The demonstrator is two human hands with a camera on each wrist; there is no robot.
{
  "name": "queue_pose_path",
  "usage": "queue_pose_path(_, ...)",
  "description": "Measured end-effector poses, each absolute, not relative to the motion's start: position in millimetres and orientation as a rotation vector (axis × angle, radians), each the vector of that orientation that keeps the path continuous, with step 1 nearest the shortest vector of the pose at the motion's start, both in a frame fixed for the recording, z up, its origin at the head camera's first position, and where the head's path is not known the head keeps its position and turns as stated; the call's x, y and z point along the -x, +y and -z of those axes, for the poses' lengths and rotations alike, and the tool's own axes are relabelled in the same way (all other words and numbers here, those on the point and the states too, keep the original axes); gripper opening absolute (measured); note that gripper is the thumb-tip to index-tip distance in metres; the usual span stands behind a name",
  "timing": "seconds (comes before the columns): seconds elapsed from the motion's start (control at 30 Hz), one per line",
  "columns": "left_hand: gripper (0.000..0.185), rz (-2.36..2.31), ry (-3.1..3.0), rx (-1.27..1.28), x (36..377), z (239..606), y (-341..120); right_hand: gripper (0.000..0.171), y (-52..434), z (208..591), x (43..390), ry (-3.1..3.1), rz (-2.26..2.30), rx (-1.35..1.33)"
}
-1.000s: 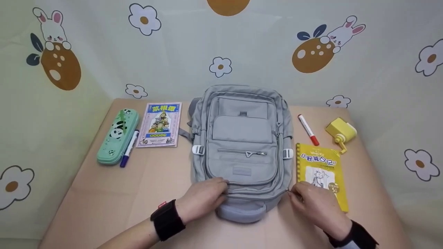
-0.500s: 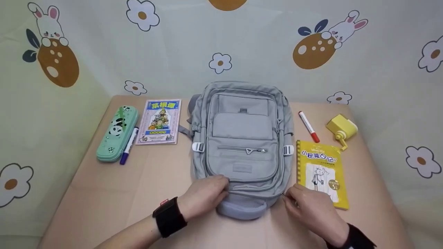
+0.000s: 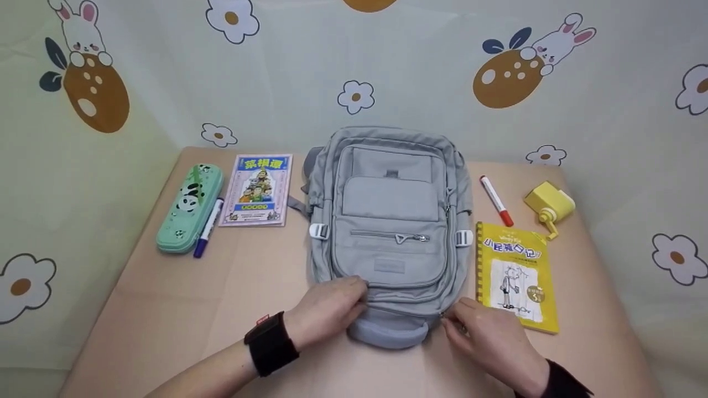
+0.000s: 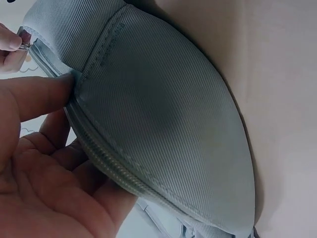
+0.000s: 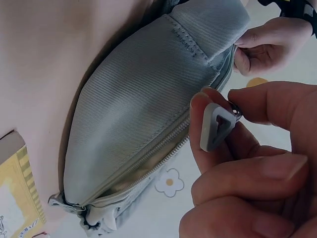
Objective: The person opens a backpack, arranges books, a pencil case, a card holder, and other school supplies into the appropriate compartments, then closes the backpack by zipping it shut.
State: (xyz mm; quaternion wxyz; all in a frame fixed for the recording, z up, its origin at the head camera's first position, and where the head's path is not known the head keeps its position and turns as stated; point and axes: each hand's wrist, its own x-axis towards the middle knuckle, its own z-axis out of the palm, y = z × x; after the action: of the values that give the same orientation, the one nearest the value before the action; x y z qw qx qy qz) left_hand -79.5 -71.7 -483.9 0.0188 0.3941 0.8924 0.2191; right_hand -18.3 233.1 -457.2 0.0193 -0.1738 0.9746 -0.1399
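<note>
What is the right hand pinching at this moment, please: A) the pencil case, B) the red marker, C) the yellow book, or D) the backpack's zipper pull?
D: in the right wrist view the right hand pinches the grey zipper pull at the backpack edge, while the red marker, yellow book and pencil case lie untouched on the table.

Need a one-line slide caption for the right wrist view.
Right hand pinches the grey zipper pull on the grey backpack, while the left hand grips its far end.
</note>
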Motion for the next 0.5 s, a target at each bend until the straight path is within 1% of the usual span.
queue_pose_path(0.1,0.010,-0.638,2.766,-1.281,79.9,483.0,-77.2,0.008,233.8,457.3,19.1,3.014,0.433,0.522)
queue_pose_path(0.3,0.017,-0.543,2.738,-1.379,83.2,479.3,-99.9,0.007,236.0,456.4,19.4,3.003,0.412,0.486)
queue_pose_path(0.4,0.017,-0.530,2.739,-1.374,86.1,479.1,-116.1,0.003,235.4,455.9,20.4,2.968,0.425,0.452)
queue_pose_path(0.5,0.017,-0.535,2.729,-1.383,90.1,481.6,-129.2,0.003,235.4,455.3,20.8,2.941,0.433,0.425)
